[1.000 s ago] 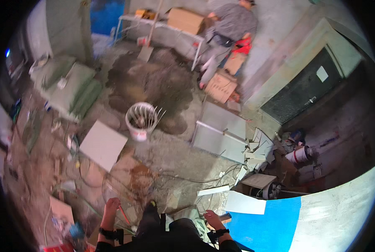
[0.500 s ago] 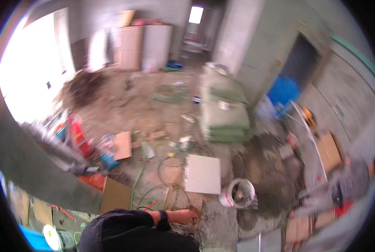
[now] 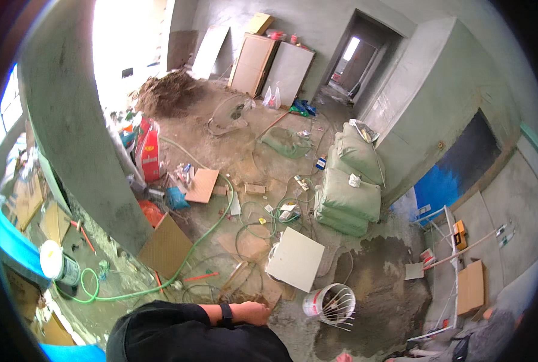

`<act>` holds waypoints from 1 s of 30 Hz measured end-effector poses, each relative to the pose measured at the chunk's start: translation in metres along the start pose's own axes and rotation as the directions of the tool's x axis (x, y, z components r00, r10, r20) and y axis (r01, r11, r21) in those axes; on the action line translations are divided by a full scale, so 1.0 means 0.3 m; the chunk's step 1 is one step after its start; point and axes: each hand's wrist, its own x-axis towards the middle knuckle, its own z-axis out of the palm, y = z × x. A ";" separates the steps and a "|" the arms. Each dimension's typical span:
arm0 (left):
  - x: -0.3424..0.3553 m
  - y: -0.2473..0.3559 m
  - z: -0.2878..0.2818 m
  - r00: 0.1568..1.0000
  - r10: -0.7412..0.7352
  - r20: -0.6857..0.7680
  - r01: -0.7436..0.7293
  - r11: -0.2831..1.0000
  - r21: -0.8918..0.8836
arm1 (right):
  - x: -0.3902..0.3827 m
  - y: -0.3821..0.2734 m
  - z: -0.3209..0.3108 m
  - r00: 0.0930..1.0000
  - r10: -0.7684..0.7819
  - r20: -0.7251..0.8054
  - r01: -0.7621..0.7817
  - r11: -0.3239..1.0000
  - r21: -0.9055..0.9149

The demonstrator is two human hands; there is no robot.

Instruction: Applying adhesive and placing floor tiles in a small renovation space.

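Observation:
My left hand [image 3: 254, 312], with a dark band at its wrist, reaches out of a black sleeve at the lower middle. Its fingers look curled in, and whatever they may hold is hidden. Brown boards and dirt on the floor are just beyond it. A small bit of my right hand [image 3: 344, 358] shows at the bottom edge; its fingers are cut off there. Nearest to both are a white square tile [image 3: 295, 258] lying flat and a white bucket [image 3: 329, 303] with thin rods or a wire whisk sticking out.
A green hose [image 3: 202, 244] winds over the floor. Stacked green sacks [image 3: 350, 196] stand right of centre, beside a wet grey patch [image 3: 377, 286]. A curved wall [image 3: 79, 120] rises at left. Farther off are a dirt heap [image 3: 169, 93] and leaning panels [image 3: 287, 72].
The view has swung and tilted, so the room appears shifted to the right and is sharper. My left hand sits slightly farther left in the picture. A bit of my right hand has come in below.

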 end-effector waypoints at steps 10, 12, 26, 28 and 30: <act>-0.026 0.169 0.115 0.976 -0.184 0.115 0.200 0.969 -0.144 | -0.083 0.276 0.178 0.880 0.286 0.379 -0.141 0.920 -0.367; -0.046 0.151 0.098 0.977 -0.182 0.113 0.201 0.960 -0.195 | -0.106 0.323 0.170 0.860 0.294 0.418 -0.079 0.885 -0.460; -0.255 -0.134 -0.025 0.623 -0.781 0.041 0.782 0.624 -0.004 | -0.093 0.397 0.258 0.682 0.424 0.596 0.441 0.412 -0.797; -0.235 -0.176 -0.029 0.600 -0.792 0.117 0.800 0.598 -0.050 | -0.014 0.343 0.422 0.793 0.541 0.281 -0.283 0.735 -0.616; -0.211 -0.248 -0.043 0.656 -0.736 0.165 0.755 0.639 -0.150 | 0.031 0.261 0.622 0.905 0.413 0.106 -0.224 0.672 -0.706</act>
